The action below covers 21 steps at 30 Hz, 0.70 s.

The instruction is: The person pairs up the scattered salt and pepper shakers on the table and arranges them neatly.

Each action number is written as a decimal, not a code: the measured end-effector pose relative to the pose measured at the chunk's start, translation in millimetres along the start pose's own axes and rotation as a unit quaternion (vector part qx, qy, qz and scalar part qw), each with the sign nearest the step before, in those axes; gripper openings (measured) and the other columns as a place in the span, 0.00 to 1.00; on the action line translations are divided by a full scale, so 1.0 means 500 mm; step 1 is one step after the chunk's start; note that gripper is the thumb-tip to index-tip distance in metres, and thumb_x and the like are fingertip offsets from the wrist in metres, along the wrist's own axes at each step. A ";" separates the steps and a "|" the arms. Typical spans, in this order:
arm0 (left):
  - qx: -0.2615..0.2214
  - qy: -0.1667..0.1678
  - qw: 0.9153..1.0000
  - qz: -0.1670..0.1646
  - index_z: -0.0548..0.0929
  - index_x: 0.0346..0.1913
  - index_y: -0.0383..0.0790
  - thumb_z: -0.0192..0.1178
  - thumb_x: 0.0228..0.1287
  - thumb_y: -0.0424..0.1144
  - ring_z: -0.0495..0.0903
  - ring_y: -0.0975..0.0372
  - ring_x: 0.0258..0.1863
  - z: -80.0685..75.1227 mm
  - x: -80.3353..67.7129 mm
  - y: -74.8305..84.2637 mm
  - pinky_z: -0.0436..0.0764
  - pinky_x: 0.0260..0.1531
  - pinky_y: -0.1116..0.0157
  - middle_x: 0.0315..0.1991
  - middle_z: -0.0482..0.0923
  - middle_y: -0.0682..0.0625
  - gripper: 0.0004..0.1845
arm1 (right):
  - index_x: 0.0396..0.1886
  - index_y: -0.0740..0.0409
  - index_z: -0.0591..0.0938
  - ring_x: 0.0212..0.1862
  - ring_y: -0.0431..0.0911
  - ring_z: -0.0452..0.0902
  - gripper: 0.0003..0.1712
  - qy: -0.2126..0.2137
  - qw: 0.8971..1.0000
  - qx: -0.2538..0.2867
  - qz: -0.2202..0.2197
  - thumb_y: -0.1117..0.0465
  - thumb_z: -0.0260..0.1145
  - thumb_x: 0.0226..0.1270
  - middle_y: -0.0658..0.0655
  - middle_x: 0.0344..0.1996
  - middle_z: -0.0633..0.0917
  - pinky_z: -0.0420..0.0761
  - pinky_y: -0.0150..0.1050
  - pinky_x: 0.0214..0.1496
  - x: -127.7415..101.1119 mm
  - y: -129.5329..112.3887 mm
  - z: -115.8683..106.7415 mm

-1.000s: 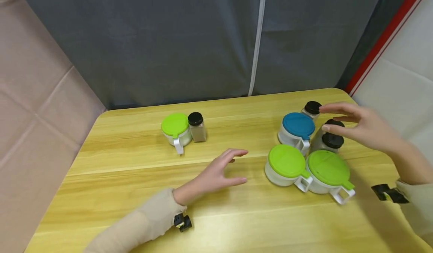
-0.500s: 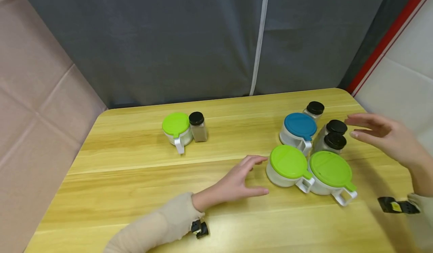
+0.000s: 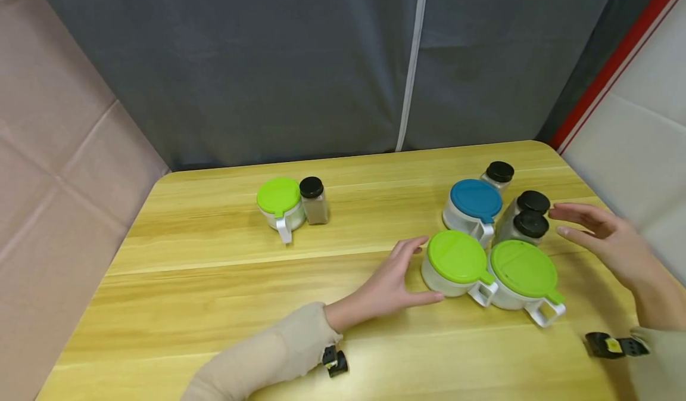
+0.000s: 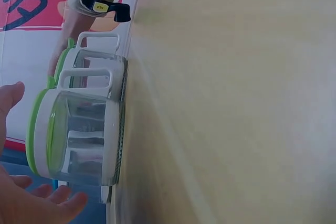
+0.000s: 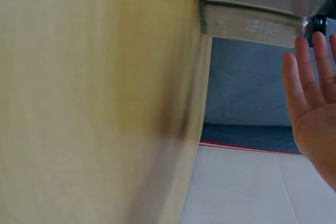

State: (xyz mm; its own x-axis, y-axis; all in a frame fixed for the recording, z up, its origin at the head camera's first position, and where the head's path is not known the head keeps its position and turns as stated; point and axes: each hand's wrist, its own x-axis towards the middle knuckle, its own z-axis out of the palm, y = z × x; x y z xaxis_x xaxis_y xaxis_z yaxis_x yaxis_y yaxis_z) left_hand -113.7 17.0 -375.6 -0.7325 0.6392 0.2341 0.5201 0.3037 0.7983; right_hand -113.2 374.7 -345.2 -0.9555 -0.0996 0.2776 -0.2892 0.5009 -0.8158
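Left hand: the left hand (image 3: 393, 282) lies on the wooden table (image 3: 214, 282), fingers spread and relaxed round the near green-lidded jar (image 3: 455, 264), holding nothing; thumb tip at the jar's base, possibly touching.
Jar: upright, long axis vertical, white handle pointing away from the left hand, toward the person's right.
Right hand: the right hand (image 3: 605, 243) hovers with straight fingers just beside two black-capped bottles (image 3: 527, 219).
Writing: none legible on the jars (bottle print in the right wrist view is blurred).
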 end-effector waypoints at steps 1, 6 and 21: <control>0.000 -0.001 1.000 -0.009 0.50 0.67 0.46 0.65 0.48 0.52 0.60 0.60 0.58 0.003 0.004 0.000 0.63 0.53 0.65 0.61 0.55 0.50 0.47 | 0.56 0.66 0.68 0.48 0.30 0.68 0.23 -0.003 1.000 0.001 0.006 0.75 0.55 0.60 0.44 0.45 0.76 0.68 0.19 0.41 -0.002 0.004 0.002; 0.004 0.005 0.999 -0.043 0.49 0.67 0.45 0.67 0.44 0.54 0.58 0.60 0.59 0.016 0.025 0.003 0.61 0.54 0.63 0.62 0.54 0.48 0.51 | 0.56 0.64 0.69 0.48 0.28 0.67 0.22 -0.005 0.999 -0.005 0.035 0.72 0.57 0.60 0.40 0.45 0.75 0.66 0.18 0.40 -0.006 0.015 0.011; 0.014 0.022 0.998 -0.058 0.50 0.67 0.45 0.69 0.37 0.58 0.60 0.66 0.55 0.052 0.065 0.004 0.64 0.52 0.65 0.59 0.57 0.54 0.55 | 0.58 0.58 0.67 0.45 0.26 0.66 0.24 -0.076 0.993 -0.041 0.083 0.64 0.59 0.61 0.37 0.46 0.71 0.69 0.21 0.37 0.002 0.014 0.025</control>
State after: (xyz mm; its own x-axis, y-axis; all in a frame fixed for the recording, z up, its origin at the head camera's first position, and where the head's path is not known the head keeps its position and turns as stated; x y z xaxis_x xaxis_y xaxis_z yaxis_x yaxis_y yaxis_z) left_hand -124.8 56.7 -381.1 -0.8065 0.5677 0.1650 0.4421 0.3939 0.8058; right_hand -116.8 367.3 -356.8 -0.9892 -0.1352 0.0570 -0.1265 0.5892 -0.7980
